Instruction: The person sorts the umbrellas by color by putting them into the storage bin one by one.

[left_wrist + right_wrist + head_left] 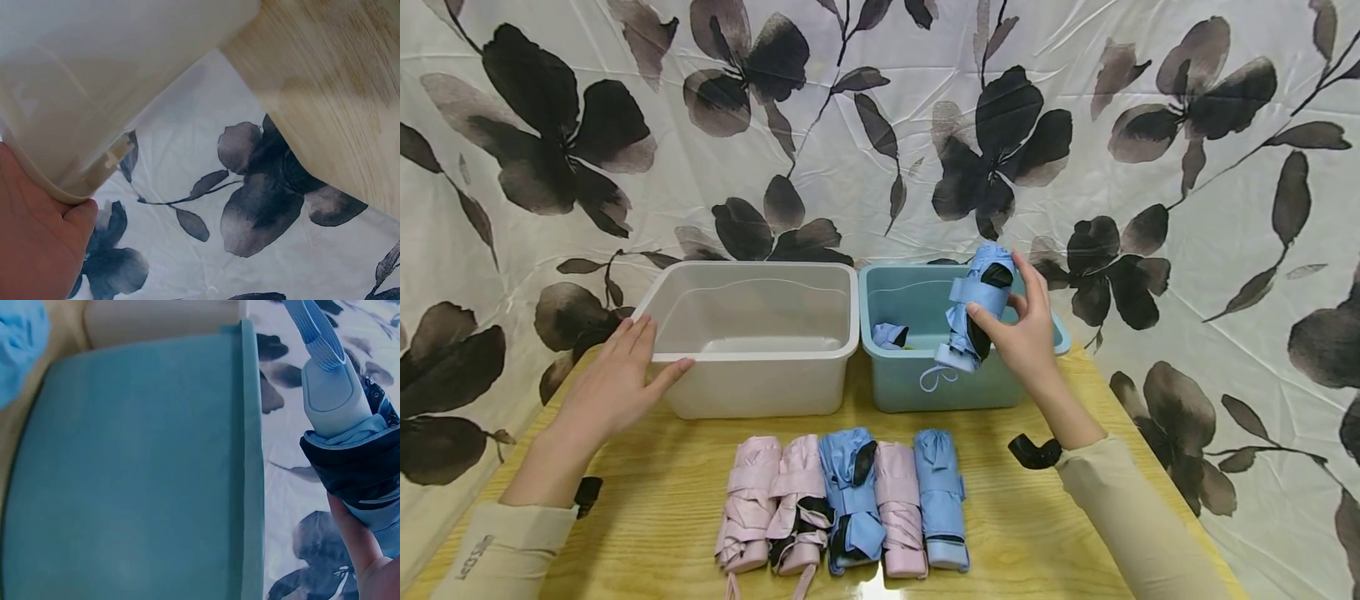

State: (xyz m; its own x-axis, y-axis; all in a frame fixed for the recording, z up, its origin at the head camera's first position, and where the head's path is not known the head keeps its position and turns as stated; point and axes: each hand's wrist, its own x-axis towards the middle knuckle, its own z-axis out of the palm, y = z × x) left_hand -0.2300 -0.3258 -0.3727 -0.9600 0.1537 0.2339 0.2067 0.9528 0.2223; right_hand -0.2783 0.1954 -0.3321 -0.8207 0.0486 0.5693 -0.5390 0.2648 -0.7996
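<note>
My right hand (1026, 329) holds a blue folded umbrella (981, 300) tilted above the teal bin (947, 383). The umbrella's pale handle (334, 397) and wrist loop show in the right wrist view. Another blue umbrella (890, 336) is partly visible inside that bin. My left hand (617, 379) rests on the front left corner of the light grey bin (756, 387), fingers straight and thumb spread along the rim. In front of the bins, several folded umbrellas lie in a row: two pink, a blue one (853, 500), a pink one (898, 508) and a blue one (942, 500).
Both bins stand side by side at the back of a yellow wood-grain table (647, 500). Behind them hangs a white floral cloth (895, 50), which also covers both sides. The table's side edges run close to both forearms.
</note>
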